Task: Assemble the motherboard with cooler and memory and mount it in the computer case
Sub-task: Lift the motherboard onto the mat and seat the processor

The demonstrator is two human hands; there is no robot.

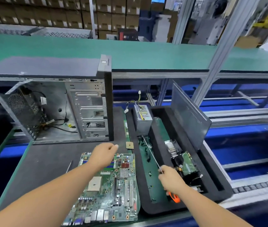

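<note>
- My left hand [103, 154] hovers over the far edge of the motherboard [110, 189], fingers loosely curled, holding nothing that I can see.
- The motherboard lies flat on the desk [44, 163], under and at 6 o'clock from those fingers.
- My right hand [171, 179] grips a screwdriver [151, 153], its shaft pointing to 11 o'clock over the foam tray [146, 205].
- The open computer case [56, 104] stands at 11 o'clock.
</note>
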